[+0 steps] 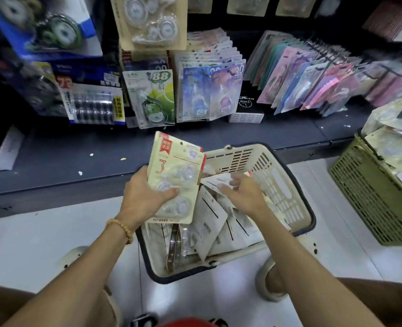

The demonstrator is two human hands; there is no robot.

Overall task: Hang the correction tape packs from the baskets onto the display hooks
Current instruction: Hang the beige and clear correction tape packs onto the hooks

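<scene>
**Packs in hand over the basket**

While crouched at the shelf, seen from the head camera: left hand point(145, 194) gripping an upright correction tape pack point(171, 175), thumb across its front. Right hand point(240, 192) pinching another pack point(215, 181) above the cream basket point(275, 185), which holds more loose packs. Green basket point(370, 199) at right, also stacked with packs. Bare floor point(41, 237) left of the cream basket; shelf edge point(53, 192) just beyond it.

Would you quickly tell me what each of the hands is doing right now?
Left hand: grips a cream correction tape pack above the white basket.
Right hand: pinches another pack inside that basket.
</scene>
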